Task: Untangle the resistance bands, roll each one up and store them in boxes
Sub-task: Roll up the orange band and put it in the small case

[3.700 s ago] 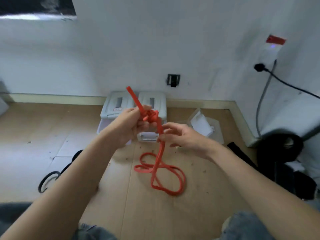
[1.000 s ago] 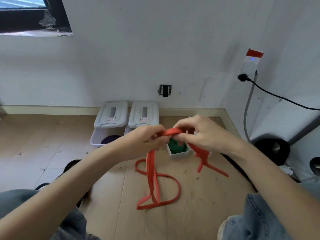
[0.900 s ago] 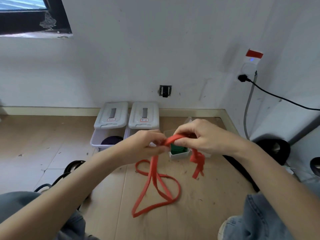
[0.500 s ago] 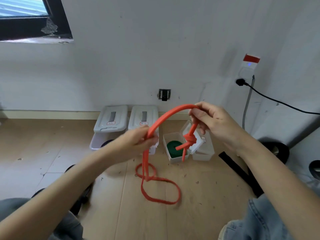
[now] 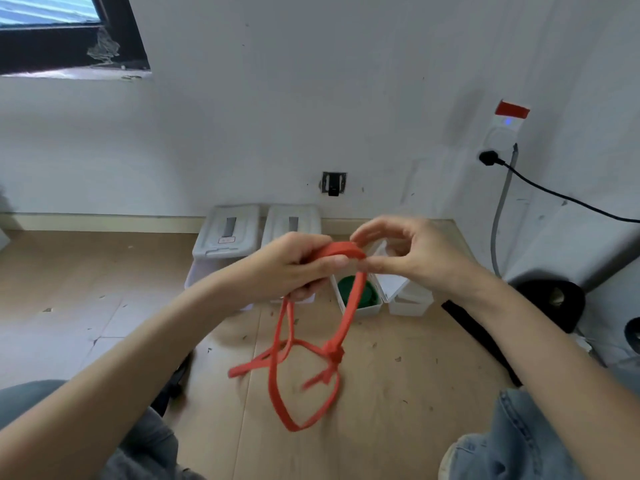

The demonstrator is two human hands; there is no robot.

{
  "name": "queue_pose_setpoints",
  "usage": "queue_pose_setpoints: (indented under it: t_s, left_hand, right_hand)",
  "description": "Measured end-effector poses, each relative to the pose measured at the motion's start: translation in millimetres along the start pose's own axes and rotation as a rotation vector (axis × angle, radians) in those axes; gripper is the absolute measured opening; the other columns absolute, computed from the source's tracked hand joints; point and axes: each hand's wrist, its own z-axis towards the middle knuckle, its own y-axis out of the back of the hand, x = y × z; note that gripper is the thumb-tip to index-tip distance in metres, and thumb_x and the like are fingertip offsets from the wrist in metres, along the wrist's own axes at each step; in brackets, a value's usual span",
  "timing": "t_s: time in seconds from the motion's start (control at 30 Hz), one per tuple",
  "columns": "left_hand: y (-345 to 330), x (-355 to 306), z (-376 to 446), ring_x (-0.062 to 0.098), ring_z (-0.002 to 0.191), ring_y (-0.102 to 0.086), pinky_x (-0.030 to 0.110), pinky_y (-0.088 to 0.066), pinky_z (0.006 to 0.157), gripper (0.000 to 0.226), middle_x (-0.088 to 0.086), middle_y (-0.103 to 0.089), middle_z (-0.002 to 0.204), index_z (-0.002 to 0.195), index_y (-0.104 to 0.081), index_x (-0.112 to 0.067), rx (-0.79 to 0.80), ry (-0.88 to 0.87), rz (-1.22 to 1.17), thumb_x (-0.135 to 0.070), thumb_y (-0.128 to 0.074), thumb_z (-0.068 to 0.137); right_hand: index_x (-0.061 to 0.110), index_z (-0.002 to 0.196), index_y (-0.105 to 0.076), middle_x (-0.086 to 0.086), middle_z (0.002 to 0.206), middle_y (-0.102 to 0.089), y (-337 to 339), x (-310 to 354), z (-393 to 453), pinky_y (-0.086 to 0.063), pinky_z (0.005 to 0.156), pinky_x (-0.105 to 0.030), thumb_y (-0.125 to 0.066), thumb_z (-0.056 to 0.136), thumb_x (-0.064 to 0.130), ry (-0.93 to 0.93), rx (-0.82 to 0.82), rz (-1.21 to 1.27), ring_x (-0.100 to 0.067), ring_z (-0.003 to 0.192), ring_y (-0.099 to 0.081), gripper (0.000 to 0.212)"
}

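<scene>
Both hands, left (image 5: 294,263) and right (image 5: 412,252), pinch one knotted red band (image 5: 349,317) in mid-air above the floor (image 5: 69,289), before four boxes, one box (image 5: 360,306) holding a green roll (image 5: 348,289).

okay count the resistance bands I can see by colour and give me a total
Red band, held by left hand and right hand: 1
Green band, rolled in a box: 1
Black band, on the floor: 1
Total: 3
</scene>
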Motion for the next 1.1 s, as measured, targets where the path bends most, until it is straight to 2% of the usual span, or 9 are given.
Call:
queue_pose_setpoints:
  t_s: [0.17,0.27,0.37,0.47,0.63,0.73,0.83,0.97,1.1]
  left_hand:
    - [-11.4,10.3,0.5,0.006,0.04,-0.039,0.019,-0.034,0.042,0.031,-0.008,-0.049,0.051,0.083,-0.055,-0.006,0.053,0.002,-0.025,-0.035,-0.047,0.091]
    - [-15.6,21.0,0.6,0.007,0.051,-0.055,0.018,-0.046,0.051,0.03,-0.009,-0.058,0.059,0.085,-0.058,-0.011,-0.008,-0.009,-0.022,-0.039,-0.048,0.089]
    - [-20.2,46.9,-4.2,0.0,0.077,-0.064,0.024,-0.053,0.077,0.016,-0.013,-0.064,0.079,0.08,-0.056,-0.03,-0.087,0.036,0.16,-0.025,-0.05,0.094]
    - [-22.2,64.9,-9.8,-0.001,0.082,-0.064,0.026,-0.052,0.086,0.014,-0.009,-0.067,0.089,0.086,-0.057,-0.023,-0.021,0.169,0.351,-0.025,-0.047,0.096]
    - [11.4,16.3,-12.4,0.013,0.068,-0.068,0.025,-0.055,0.064,0.018,-0.001,-0.068,0.071,0.081,-0.056,-0.012,-0.173,-0.032,-0.106,-0.025,-0.052,0.093]
    - [28.5,-17.8,-15.7,0.011,0.064,-0.059,0.025,-0.053,0.06,0.012,-0.007,-0.06,0.071,0.087,-0.06,-0.023,-0.202,-0.211,-0.129,-0.03,-0.051,0.091]
    - [29.6,-20.2,-16.9,0.006,0.054,-0.047,0.018,-0.046,0.054,0.012,-0.01,-0.048,0.059,0.082,-0.061,-0.02,-0.143,-0.111,-0.122,-0.026,-0.056,0.091]
    - [13.1,-5.8,-10.4,0.005,0.048,-0.04,0.018,-0.041,0.049,0.022,-0.01,-0.042,0.055,0.081,-0.059,-0.007,0.098,0.043,-0.061,-0.027,-0.052,0.089]
    - [-1.9,7.8,-1.4,0.004,0.051,-0.045,0.018,-0.044,0.053,0.027,-0.011,-0.049,0.058,0.087,-0.062,-0.013,0.171,0.034,-0.052,-0.039,-0.052,0.09]
  right_hand:
    - [0.008,0.097,-0.069,0.009,0.065,-0.067,-6.0,3.0,0.2,-0.04,0.048,-0.007,-0.069,0.082,0.006,-0.009,0.251,0.035,0.004,0.049,-0.055,0.015]
    - [0.015,0.09,-0.071,-0.011,0.069,-0.067,-5.3,4.4,3.3,-0.043,0.045,-0.021,-0.067,0.083,0.012,0.042,0.141,0.024,-0.011,0.048,-0.053,0.008]
    - [0.024,0.086,-0.072,-0.005,0.068,-0.066,12.8,8.9,3.5,-0.041,0.043,-0.016,-0.067,0.075,0.025,0.108,-0.066,0.233,-0.009,0.048,-0.051,0.012]
    - [0.017,0.088,-0.071,-0.001,0.069,-0.067,25.5,4.0,3.9,-0.04,0.042,-0.017,-0.065,0.077,0.02,0.119,-0.241,0.367,-0.011,0.049,-0.049,0.013]
    - [0.016,0.081,-0.068,-0.003,0.073,-0.068,23.8,-22.2,4.2,-0.046,0.052,-0.02,-0.066,0.085,0.008,-0.175,-0.091,-0.09,-0.011,0.055,-0.055,0.009]
    - [0.022,0.077,-0.068,0.007,0.063,-0.065,21.1,-25.7,4.8,-0.042,0.046,-0.015,-0.066,0.084,0.009,-0.223,-0.042,-0.116,-0.003,0.053,-0.057,0.015]
    - [0.027,0.082,-0.067,0.016,0.058,-0.062,21.3,-22.2,4.7,-0.041,0.053,-0.018,-0.069,0.083,0.016,-0.22,0.012,-0.152,0.0,0.053,-0.054,0.011]
    - [0.027,0.108,-0.062,0.035,0.056,-0.056,6.5,-6.3,-1.7,-0.037,0.048,-0.002,-0.072,0.081,0.023,-0.113,0.246,-0.017,0.015,0.051,-0.052,0.029]
    - [0.015,0.099,-0.067,0.007,0.075,-0.071,-4.4,1.3,0.7,-0.043,0.05,-0.013,-0.07,0.081,0.018,-0.048,0.271,0.104,-0.005,0.063,-0.063,0.018]
